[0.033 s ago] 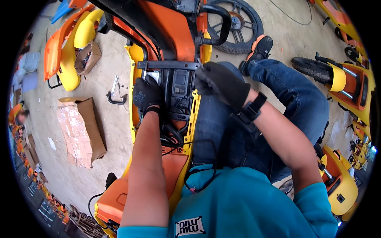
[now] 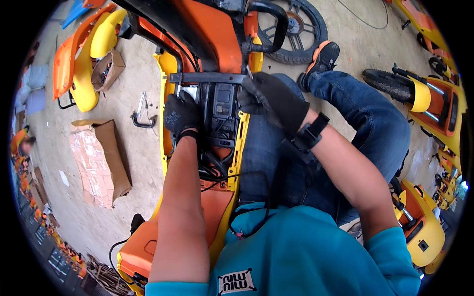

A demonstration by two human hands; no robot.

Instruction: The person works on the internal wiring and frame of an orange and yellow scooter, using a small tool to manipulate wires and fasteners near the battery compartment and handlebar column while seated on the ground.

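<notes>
A yellow-and-orange vehicle body [image 2: 242, 143] with an open bay lies in front of me. Across the bay runs a dark metal crossbar [image 2: 210, 78]. My left hand [image 2: 183, 112], in a black glove, reaches into the bay's left side with curled fingers, beside a silver metal part [image 2: 189, 92]; whatever its fingers grip is hidden. My right hand [image 2: 276, 98], gloved too, is closed in a pinch at the crossbar's right end. A slim metal piece [image 2: 249, 72] shows at its fingertips, too small to name. Between the hands sits a black rectangular module [image 2: 224, 101].
On the floor to the left are a cardboard box [image 2: 98, 163], a smaller open carton [image 2: 107, 71], yellow and orange panels [image 2: 69, 59] and a black handle-like part [image 2: 143, 121]. A spoked wheel [image 2: 316, 27] lies at the top. More yellow vehicles [image 2: 439, 118] stand at the right.
My right hand has shifted very slightly left and down near the crossbar's end. The whole view has also moved a little; my left hand keeps its place in the bay.
</notes>
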